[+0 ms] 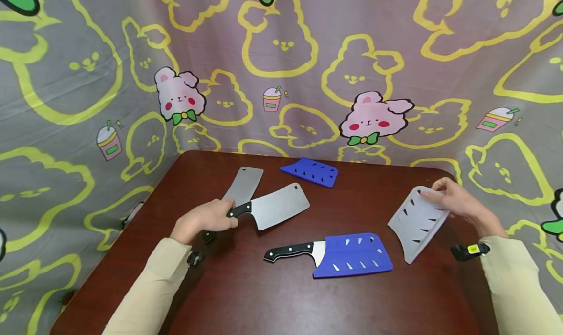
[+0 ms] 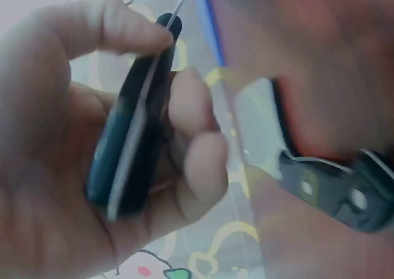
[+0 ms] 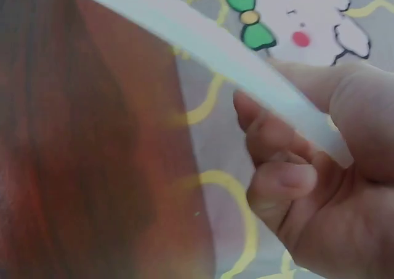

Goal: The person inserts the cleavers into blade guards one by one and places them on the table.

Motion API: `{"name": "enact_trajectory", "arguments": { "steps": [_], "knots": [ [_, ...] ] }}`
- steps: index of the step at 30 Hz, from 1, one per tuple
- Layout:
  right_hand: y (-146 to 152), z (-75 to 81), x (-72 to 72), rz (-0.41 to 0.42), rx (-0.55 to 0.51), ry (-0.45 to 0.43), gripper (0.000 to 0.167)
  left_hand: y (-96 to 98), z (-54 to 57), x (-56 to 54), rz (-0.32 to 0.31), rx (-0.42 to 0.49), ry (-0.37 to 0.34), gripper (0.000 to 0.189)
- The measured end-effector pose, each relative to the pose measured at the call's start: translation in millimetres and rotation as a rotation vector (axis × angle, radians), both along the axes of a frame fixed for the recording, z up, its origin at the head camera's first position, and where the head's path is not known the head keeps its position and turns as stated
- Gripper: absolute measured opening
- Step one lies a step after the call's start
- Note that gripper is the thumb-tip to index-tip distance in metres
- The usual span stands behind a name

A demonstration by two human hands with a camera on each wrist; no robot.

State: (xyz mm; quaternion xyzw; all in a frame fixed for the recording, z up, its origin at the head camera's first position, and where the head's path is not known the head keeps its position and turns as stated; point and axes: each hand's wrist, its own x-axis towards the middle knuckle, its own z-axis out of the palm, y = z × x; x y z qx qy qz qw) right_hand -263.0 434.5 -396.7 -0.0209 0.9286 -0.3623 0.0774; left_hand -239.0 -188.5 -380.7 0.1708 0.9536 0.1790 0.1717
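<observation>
My left hand (image 1: 204, 219) grips the black handle of a cleaver (image 1: 281, 205), whose bare blade points right above the table. In the left wrist view that handle (image 2: 132, 137) lies across the curled fingers. Partly hidden behind this hand is a second bare cleaver (image 1: 246, 182) on the table, its handle end showing below. At the right, my right hand (image 1: 455, 198) pinches a white blade guard (image 1: 409, 227) with slots, tilted above the table. The right wrist view shows the guard's edge (image 3: 203, 39) between thumb and fingers.
A third cleaver, its black handle (image 1: 290, 250) pointing left, lies in a blue blade guard (image 1: 356, 253) at the table's front middle. Another blue guard (image 1: 317, 171) lies near the back edge. A patterned curtain (image 1: 290, 125) hangs behind the brown table (image 1: 264, 305).
</observation>
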Motion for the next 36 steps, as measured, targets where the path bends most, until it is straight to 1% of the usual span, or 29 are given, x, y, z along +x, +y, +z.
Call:
{"name": "enact_trajectory", "arguments": {
  "steps": [3,6,10,12,16,19,21,23,25,29,32,36],
  "knots": [
    [-4.4,11.2,1.8,-0.032,-0.03,0.078,0.048,2.5,8.5,-0.9,-0.01,0.073,-0.015,0.016],
    [-9.7,22.5,4.3,-0.069,-0.06,0.169,0.044,6.2,17.1,-2.9,-0.018,0.113,-0.02,0.016],
    [-17.4,33.4,8.9,-0.105,-0.174,0.27,0.021,12.0,26.8,-6.0,-0.018,0.136,0.013,0.016],
    [-22.2,35.9,11.7,-0.121,-0.268,0.302,0.014,14.6,32.3,-5.8,-0.014,0.154,0.027,0.016],
    [-34.5,38.2,16.4,-0.137,-0.535,0.347,0.019,16.3,44.4,-1.2,0.005,0.202,0.04,0.015],
    [-43.8,42.1,19.4,-0.125,-0.747,0.374,0.02,15.8,52.1,3.3,0.021,0.251,0.057,0.015],
    [-49.8,46.1,21.3,-0.125,-0.825,0.394,0.02,16.2,55.8,5.6,0.023,0.285,0.078,0.016],
    [-54.8,49.3,22.8,-0.097,-0.896,0.399,0.021,16.7,57.5,6.9,0.017,0.316,0.101,0.017],
    [-60.3,52.0,23.7,-0.073,-0.944,0.397,0.021,18.0,58.3,8.3,0.012,0.343,0.109,0.019],
    [-69.3,55.2,23.4,-0.052,-0.995,0.411,0.021,20.9,58.3,10.0,0.013,0.409,0.097,0.026],
    [-74.7,58.7,24.5,-0.04,-1.017,0.457,0.02,24.3,58.5,9.5,0.011,0.464,0.092,0.028],
    [-84.2,64.6,27.8,-0.027,-1.09,0.5,0.018,28.5,57.8,9.0,-0.012,0.542,0.082,0.026]
  ]
}}
